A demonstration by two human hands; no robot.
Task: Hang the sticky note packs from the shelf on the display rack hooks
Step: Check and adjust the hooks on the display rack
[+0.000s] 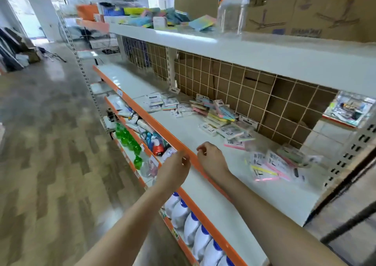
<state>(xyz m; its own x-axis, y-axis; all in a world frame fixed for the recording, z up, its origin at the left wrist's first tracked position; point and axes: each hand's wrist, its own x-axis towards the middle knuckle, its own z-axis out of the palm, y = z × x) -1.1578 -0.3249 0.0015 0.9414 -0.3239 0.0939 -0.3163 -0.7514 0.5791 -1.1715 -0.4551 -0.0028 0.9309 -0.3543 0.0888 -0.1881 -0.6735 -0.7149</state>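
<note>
1. Nearest the camera, two bare forearms reach up from six o'clock; the left hand (176, 169) hangs just off the orange shelf lip (162, 129), fingers loosely curled, nothing visibly in them.
2. The right hand (211, 157) hovers over the front of the white shelf (234, 194), fingers curled in; it seems to hold nothing, though blur keeps me from being sure.
3. Sticky note packs near the hands (270, 166) lie loose on the shelf at three o'clock from the right hand, apart from it.
4. A bigger heap of packs (221, 121) sits at one o'clock, against the wire grid back panel (254, 94); a flatter scatter (162, 102) lies at eleven o'clock.
5. Judged step: between packs, with none yet picked up. The next move calls for reaching a pack and finding its hang hole.
6. No rack hooks show here, so the head must turn to find them.
7. Lower shelves: green bottles (130, 141) at nine o'clock, white blue-capped bottles (195, 231) at six.
8. The top shelf carries cardboard boxes (305, 7).
</note>
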